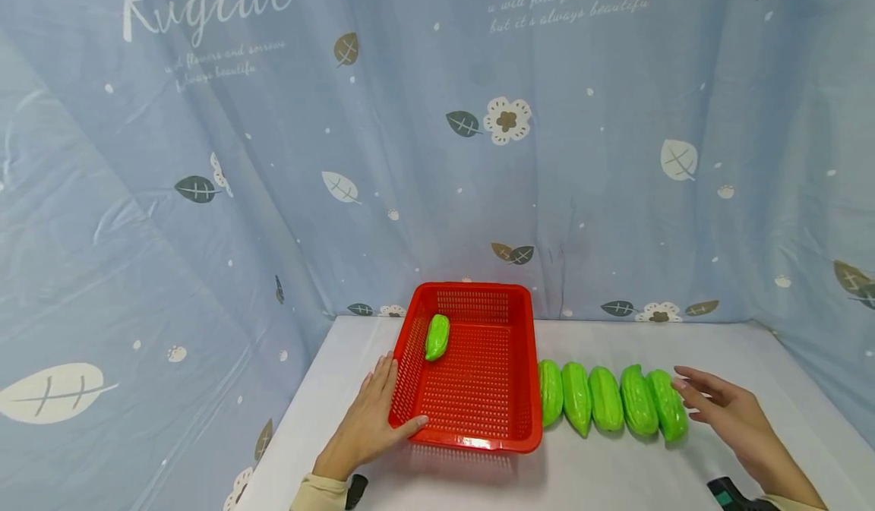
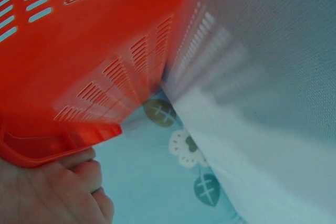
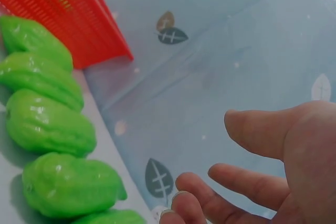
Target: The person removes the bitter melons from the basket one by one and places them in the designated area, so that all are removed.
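Observation:
A red plastic basket (image 1: 472,444) sits on the table with one glossy green ribbed fruit (image 1: 437,337), shaped like a star fruit, lying in its back left part. My left hand (image 1: 372,420) rests along the basket's left side, its fingers extended and the thumb over the front left corner of the rim. In the left wrist view the fingers (image 2: 84,174) show just beneath the rim. Several matching green fruits (image 1: 606,399) lie in a row to the basket's right. Beside the rightmost fruit (image 1: 666,405), my right hand (image 1: 728,408) holds nothing, thumb and fingers spread apart.
A white table (image 1: 601,473) stands against a blue curtain (image 1: 424,215) printed with leaves and flowers, which rises behind it and along the left side. The row's leftmost fruit (image 1: 550,393) lies right at the basket's right wall.

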Action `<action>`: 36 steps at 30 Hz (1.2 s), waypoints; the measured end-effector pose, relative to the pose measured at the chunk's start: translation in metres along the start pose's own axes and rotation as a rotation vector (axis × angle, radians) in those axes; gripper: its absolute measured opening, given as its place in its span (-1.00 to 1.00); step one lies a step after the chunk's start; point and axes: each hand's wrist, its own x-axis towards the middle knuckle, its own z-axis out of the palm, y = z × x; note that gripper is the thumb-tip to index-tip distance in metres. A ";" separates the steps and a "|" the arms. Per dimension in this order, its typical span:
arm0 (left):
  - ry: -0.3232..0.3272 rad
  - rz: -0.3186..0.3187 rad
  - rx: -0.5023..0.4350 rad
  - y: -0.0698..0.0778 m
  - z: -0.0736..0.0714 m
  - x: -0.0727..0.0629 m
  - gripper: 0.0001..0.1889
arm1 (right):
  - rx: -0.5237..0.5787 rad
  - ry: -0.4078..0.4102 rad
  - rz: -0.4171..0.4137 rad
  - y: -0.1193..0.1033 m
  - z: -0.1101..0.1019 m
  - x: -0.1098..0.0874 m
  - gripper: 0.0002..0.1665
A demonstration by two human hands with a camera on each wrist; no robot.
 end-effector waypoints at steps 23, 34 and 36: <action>0.025 0.028 0.022 -0.002 0.001 0.000 0.19 | 0.071 0.004 -0.258 -0.082 0.036 -0.020 -0.22; 0.035 0.026 0.022 -0.002 0.002 0.000 0.17 | 0.157 -0.025 -0.361 -0.120 0.059 -0.020 -0.34; 0.035 0.028 0.025 -0.002 0.003 0.000 0.17 | 0.174 -0.035 -0.375 -0.127 0.064 -0.020 -0.35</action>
